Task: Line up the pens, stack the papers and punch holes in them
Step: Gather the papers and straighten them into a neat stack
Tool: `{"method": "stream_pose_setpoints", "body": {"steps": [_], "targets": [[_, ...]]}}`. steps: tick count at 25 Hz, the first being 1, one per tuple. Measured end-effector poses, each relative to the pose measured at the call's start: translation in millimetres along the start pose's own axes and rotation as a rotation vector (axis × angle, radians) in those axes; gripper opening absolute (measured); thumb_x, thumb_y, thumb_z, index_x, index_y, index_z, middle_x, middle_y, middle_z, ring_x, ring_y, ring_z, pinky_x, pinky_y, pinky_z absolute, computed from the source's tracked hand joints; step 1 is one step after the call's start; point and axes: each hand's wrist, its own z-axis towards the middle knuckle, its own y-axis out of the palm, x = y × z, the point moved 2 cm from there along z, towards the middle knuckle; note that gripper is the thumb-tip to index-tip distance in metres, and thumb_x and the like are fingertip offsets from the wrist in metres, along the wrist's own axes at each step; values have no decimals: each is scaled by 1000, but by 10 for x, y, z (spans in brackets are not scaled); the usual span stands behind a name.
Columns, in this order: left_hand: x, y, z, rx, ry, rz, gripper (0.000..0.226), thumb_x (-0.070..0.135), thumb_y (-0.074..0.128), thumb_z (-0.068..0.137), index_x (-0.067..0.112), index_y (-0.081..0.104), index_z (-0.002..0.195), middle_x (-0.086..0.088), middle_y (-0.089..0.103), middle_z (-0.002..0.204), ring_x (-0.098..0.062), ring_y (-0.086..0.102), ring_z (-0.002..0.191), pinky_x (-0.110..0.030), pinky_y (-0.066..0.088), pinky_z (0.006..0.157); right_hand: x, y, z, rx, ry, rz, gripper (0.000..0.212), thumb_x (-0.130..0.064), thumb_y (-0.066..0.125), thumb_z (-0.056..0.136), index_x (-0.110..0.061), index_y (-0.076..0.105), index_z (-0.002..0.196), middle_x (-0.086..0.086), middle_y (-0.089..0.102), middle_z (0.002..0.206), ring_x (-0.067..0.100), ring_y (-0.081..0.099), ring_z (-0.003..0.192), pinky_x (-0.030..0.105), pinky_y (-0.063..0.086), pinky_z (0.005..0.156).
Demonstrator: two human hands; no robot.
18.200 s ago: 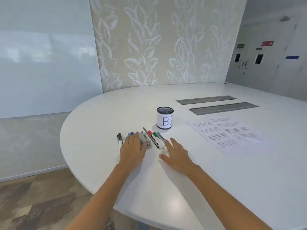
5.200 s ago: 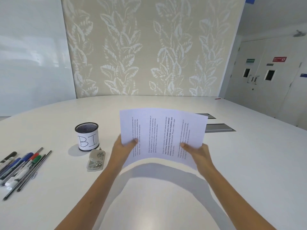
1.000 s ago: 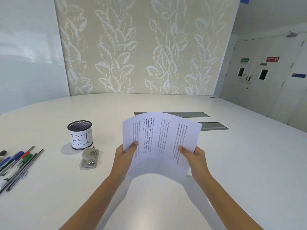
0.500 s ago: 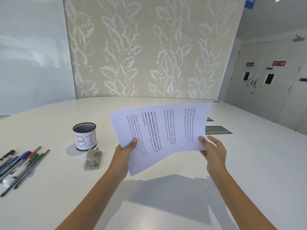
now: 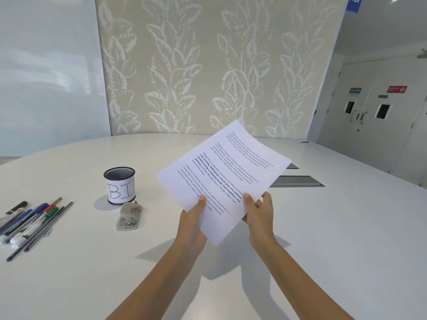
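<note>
Both hands hold the stack of white printed papers up above the white bench.

The left hand and right hand each pinch the near edge, thumbs on top, the sheets tilted with a corner pointing far right. On the far left lie the coloured pens in a row; right of them stand a black mesh cup and, just nearer, a grey metal hole punch.
</note>
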Motion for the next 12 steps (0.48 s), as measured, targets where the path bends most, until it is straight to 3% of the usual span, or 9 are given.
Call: {"method": "stream_pose_setpoints", "body": {"steps": [3, 5, 9, 12], "targets": [[-77, -96, -23, 80, -7, 26, 34, 14, 60, 92, 14, 60, 125, -4, 71, 118, -22, 69, 105, -39, 58, 82, -10, -9, 39, 55, -50, -74, 6, -18, 56, 93, -24, 55, 90, 8, 71, 96, 24, 65, 86, 44, 53, 78], [-43, -191, -16, 104, 9, 49, 26, 12, 59, 92, 16, 63, 118, 0, 75, 107, -16, 73, 90, -31, 60, 69, -41, -75, 86, 77, -70, -96, 8, -16, 55, 93, -22, 56, 87, 8, 69, 96, 23, 63, 84, 40, 50, 74], [289, -369, 78, 199, 135, 147, 16, 18, 58, 93, 18, 61, 108, -1, 72, 100, -16, 74, 80, -31, 58, 73, -142, -365, 290, 163, -64, -112, 6, -16, 57, 92, -18, 59, 87, 8, 67, 93, 23, 60, 83, 33, 48, 68], [886, -821, 105, 323, 337, 427, 17, 20, 55, 93, 20, 58, 109, -1, 74, 100, -19, 72, 85, -29, 53, 70, -22, -337, 279, 151, 16, -151, 5, -17, 57, 92, -15, 60, 89, 16, 68, 104, 25, 61, 87, 40, 51, 77]]}}
